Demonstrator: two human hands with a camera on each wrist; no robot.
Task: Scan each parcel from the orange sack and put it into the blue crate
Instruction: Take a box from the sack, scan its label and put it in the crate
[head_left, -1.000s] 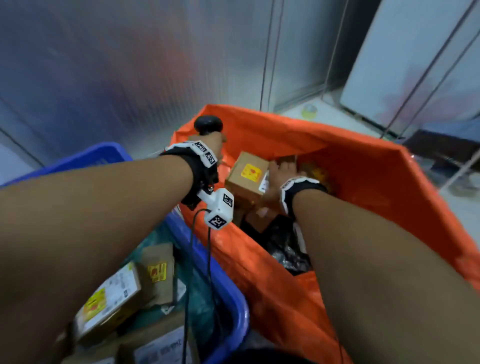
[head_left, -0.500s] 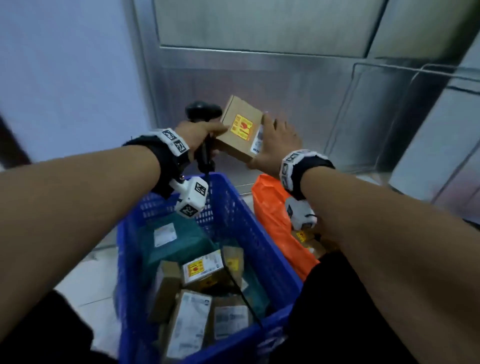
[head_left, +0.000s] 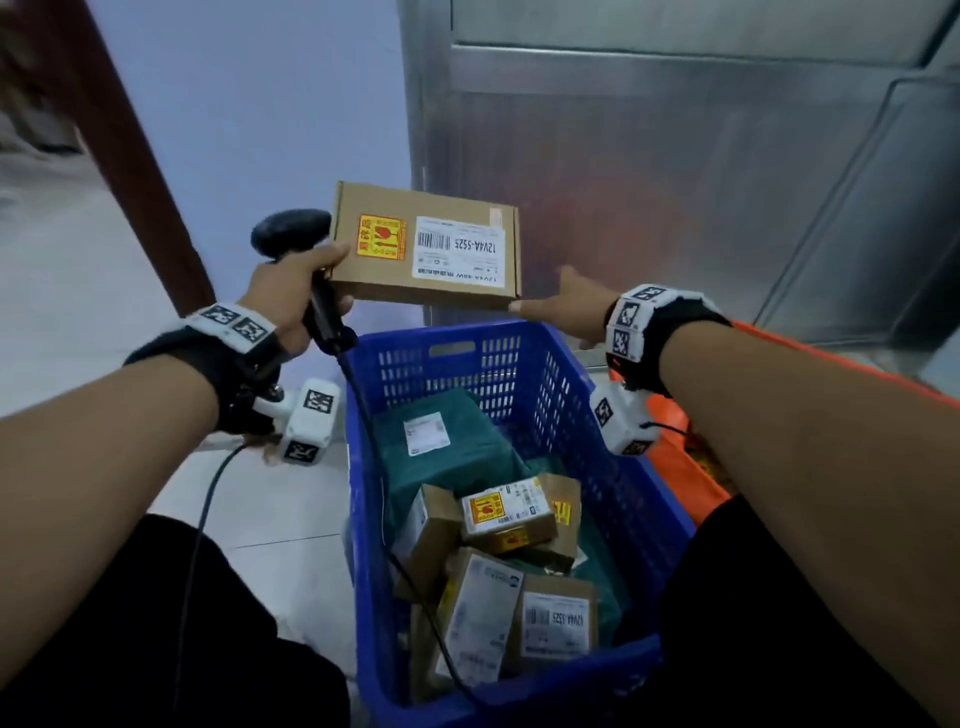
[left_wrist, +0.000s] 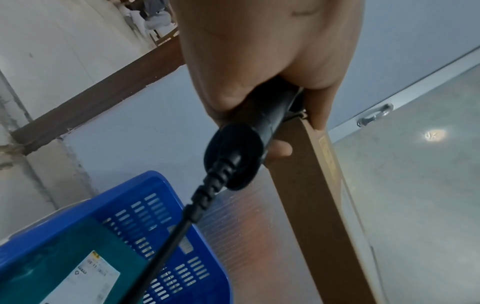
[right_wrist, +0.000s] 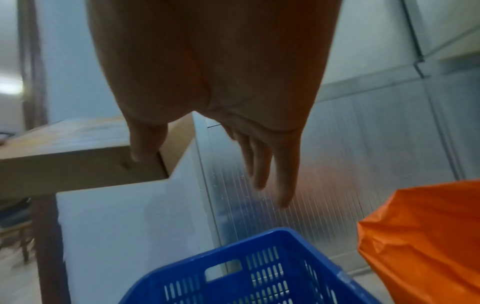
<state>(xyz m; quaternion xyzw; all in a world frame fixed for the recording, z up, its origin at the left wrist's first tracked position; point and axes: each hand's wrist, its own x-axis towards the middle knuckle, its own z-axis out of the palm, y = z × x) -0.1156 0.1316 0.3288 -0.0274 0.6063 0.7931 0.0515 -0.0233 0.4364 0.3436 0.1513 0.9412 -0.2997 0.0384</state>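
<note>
A flat brown parcel (head_left: 426, 244) with a white barcode label and a yellow-red sticker hangs label-up above the far end of the blue crate (head_left: 613, 478). My left hand (head_left: 317, 280) grips the black scanner (head_left: 291, 234) by its handle and pinches the parcel's left edge with its thumb. In the left wrist view the scanner (left_wrist: 249, 148) sits in my fist against the parcel (left_wrist: 311, 195). My right hand (head_left: 566, 306) has its fingers straight; only the thumb touches the parcel's (right_wrist: 78, 156) right corner. The orange sack (head_left: 675, 452) stands right of the crate.
Inside the crate lie a green bag (head_left: 441, 447) and several labelled brown boxes (head_left: 509, 514). The scanner cable (head_left: 202, 509) hangs from my left hand, with a stretch running down into the crate. A metal wall panel (head_left: 675, 182) rises behind; a brown post (head_left: 130, 156) stands left.
The parcel came up out of the orange sack and over the crate, then turned label-up. My right hand's fingers came off it, while my left thumb took its left edge.
</note>
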